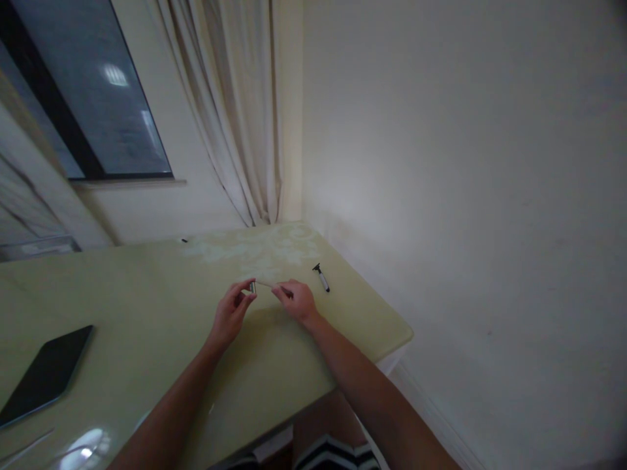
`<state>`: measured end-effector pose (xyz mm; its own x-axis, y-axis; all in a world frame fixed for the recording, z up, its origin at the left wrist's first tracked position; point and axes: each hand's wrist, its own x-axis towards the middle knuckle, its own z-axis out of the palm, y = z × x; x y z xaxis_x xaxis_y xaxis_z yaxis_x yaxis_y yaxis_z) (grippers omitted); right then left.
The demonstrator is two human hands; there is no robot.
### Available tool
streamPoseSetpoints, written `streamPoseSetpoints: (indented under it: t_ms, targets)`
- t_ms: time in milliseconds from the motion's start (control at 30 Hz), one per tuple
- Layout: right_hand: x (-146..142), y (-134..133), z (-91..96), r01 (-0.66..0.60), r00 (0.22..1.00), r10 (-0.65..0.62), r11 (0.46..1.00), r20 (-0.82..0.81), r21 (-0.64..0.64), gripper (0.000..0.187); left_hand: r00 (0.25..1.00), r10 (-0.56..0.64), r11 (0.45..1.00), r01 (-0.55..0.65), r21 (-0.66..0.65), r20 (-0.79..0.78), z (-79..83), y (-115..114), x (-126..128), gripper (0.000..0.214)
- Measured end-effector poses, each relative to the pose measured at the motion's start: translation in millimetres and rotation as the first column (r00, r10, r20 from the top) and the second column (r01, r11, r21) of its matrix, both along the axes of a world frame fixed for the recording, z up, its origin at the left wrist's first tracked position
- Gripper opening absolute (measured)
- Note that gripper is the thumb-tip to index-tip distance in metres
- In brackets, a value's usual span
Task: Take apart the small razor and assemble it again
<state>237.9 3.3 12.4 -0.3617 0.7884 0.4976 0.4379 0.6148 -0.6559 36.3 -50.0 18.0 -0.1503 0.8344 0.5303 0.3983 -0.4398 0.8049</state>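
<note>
At the far left, a thin pale cord (29, 447) lies near the close edge of the worktop (147, 300), with a grey box (39, 249) behind the worktop; the light patch on the box is too blurred to read. A dark, flat tablet-like device (46, 375) lies nearby, its visible face plain black. Further right, past the dark-framed window (93, 91), a tiny black piece (184, 241) rests near the back edge, well apart from the hands. The left hand (232, 312) has its grip narrowed on a small metallic piece (253, 288), pinched between thumb and fingers above the worktop, below the hanging curtain (235, 111). A thin rod (264, 284) reaches from its top to the right hand (296, 300), whose grip is closed on the other end; whether rod and piece touch, I cannot tell. Just right of that hand lies a black-and-silver razor (322, 279), then the bare wall (465, 196).
</note>
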Motion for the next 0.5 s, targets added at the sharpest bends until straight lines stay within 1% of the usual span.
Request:
streamPoseSetpoints:
  t_ms: [100,233,367,467,500]
  targets:
    - [-0.4,0.4,-0.4,-0.059,0.998,0.059,0.998,0.011,0.009,0.038,1.000,0.002,1.000,-0.002,-0.007,-0.008,-3.1,2.0,-1.5,0.042]
    - [-0.6,2.2,-1.7,0.020,1.000,-0.020,1.000,0.015,-0.012,0.041,1.000,-0.007,1.000,0.007,0.012,-0.017,-6.9,3.9,-2.6,0.042]
    - [1.1,3.8,-2.7,-0.052,0.998,0.052,0.999,0.033,-0.001,0.038,1.000,-0.004,1.000,0.004,0.002,-0.012,-6.1,3.5,-1.9,0.042]
    - [3.9,5.1,-2.9,0.012,0.998,-0.012,1.000,0.056,0.001,0.037,1.000,-0.007,1.000,0.007,0.007,-0.020,-5.1,3.4,-1.2,0.041]
    - [5.0,5.5,-2.8,0.005,0.998,-0.005,1.000,0.059,0.010,0.036,1.000,-0.007,1.000,0.007,0.009,-0.019,-5.3,3.6,-1.0,0.041]
